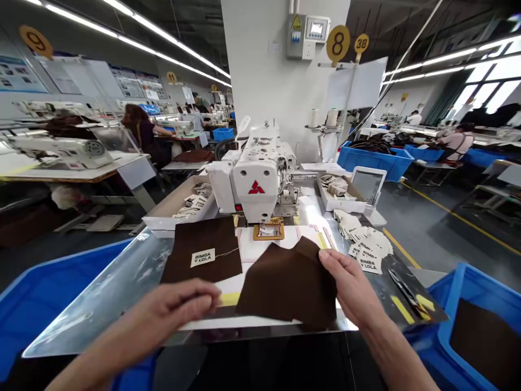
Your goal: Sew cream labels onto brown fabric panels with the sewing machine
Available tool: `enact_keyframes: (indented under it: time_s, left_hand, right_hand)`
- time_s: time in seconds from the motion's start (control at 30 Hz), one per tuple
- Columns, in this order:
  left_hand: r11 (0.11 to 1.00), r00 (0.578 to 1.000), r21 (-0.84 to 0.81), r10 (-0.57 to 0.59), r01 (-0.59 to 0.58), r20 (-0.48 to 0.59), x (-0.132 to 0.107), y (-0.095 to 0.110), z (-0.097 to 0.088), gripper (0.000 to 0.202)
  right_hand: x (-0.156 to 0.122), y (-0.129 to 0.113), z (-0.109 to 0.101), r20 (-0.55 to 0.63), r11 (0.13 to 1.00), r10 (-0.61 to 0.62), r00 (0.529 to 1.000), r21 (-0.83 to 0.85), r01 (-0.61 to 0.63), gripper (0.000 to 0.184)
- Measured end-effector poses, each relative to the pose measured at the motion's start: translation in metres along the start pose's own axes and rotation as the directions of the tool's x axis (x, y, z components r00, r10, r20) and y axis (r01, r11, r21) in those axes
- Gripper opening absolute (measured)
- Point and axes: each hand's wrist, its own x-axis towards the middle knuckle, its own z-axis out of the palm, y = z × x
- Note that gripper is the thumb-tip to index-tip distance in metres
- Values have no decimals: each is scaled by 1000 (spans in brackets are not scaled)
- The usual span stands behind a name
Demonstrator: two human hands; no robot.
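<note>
White industrial sewing machine [254, 174] stands directly ahead of my hands, a red emblem on its head. The worktop [95, 304] under my hands has a clear, glossy top sheet. A blue plastic bin [49, 309] sits below and outboard of my left hand; a second blue plastic bin [468, 309] lies outboard of my right forearm and holds brown sheet material [484, 347].

Work in hand: a dark brown panel [285, 288], leather or suede by appearance (cannot confirm which), lies between my hands on a white card template [260, 244]. Its surface is even, with no damage visible; its upper edge is folded or angled, and no label shows on it. A second brown panel [191, 255] lies ahead of my left hand, carrying a cream "BIMBA Y LOLA" label [202, 257] with a fine thread trailing from it.

My left hand [179, 307] is relaxed, fingers together, beside the panel's left edge, holding nothing. My right hand [345, 282] lies over the panel's right edge, fingers on top; I cannot tell whether it grips.

Ahead of my right hand is a loose pile of cream labels [364, 244]; black-handled scissors [407, 293] lie outboard of it. A brass-coloured sewing frame [268, 231] sits under the needle.
</note>
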Motion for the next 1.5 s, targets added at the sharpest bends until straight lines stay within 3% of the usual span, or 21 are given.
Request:
enact_keyframes:
  time_s: [0.07,0.1,0.17,0.2,0.27,0.33,0.4,0.47,0.53,0.63,0.7,0.77,0.83,0.9,0.97,1.0,1.07,1.13,1.23,1.33,1.5]
  left_hand:
    - [999,998,25,-21,23,-65,22,8,-23,63]
    - [999,997,44,-14,17,-71,33,13,-30,64]
    - [994,997,95,60,-55,-55,52,24,-36,61]
    - [987,993,111,117,-114,-22,60,30,-36,59]
    - [959,968,139,244,-249,54,71,44,-33,59]
    - [919,930,167,334,-357,151,79,54,-27,64]
    - [875,884,199,386,-442,265,86,57,-17,65]
    - [826,834,231,417,-513,361,91,49,-4,61]
    - [788,798,263,419,-557,433,92,32,12,57]
    - [748,764,294,411,-594,498,86,3,31,63]
    - [724,754,310,430,-616,496,79,-11,38,73]
    - [710,766,338,447,-618,462,72,-21,40,83]
    - [700,787,383,442,-603,430,67,-28,39,85]
    - [685,798,424,425,-592,427,62,-35,37,79]
    - [667,793,443,416,-599,446,60,-40,35,74]
    - [661,787,443,417,-606,454,61,-42,33,72]
    - [669,784,424,432,-610,447,67,-41,30,63]
    - [694,794,397,463,-601,394,82,-32,28,49]
    - [719,805,364,507,-592,308,113,-8,33,48]
    - [695,801,402,474,-596,366,136,21,47,54]
    - [684,810,439,442,-583,386,137,52,67,40]
  right_hand:
    - [-3,-29,-2,-44,965,-187,981,-196,175,32]
    - [-7,-43,-1,-42,899,-312,949,-336,281,30]
    - [-16,-62,9,105,665,-493,864,-594,452,25]
    - [-21,-65,17,236,531,-501,832,-676,511,25]
    - [-31,-57,38,493,283,-357,793,-752,595,24]
    - [-40,-32,59,625,85,-161,763,-762,642,16]
    - [-48,1,74,675,-30,-52,736,-737,675,10]
    - [-56,32,81,689,-57,-45,723,-725,687,18]
    - [-61,52,82,692,-38,-80,718,-722,691,35]
    - [-66,62,69,697,45,-133,705,-706,707,61]
    - [-71,59,52,687,89,-227,690,-691,717,63]
    - [-80,57,26,611,129,-386,691,-706,696,47]
    - [-96,57,-4,400,234,-546,736,-771,592,26]
    - [-113,62,-31,13,456,-589,808,-821,345,15]
    - [-126,70,-48,-413,755,-367,833,-656,8,26]
    - [-129,74,-50,-530,868,-175,830,-481,-124,37]
    - [-130,82,-43,-506,957,171,845,-119,-264,55]
    - [-124,86,-28,-340,949,315,886,93,-302,60]
    - [-111,86,-10,-245,918,385,890,205,-341,54]
    - [-107,85,-4,-252,905,415,874,215,-367,52]
    - [-123,89,7,-206,919,394,896,105,-380,48]
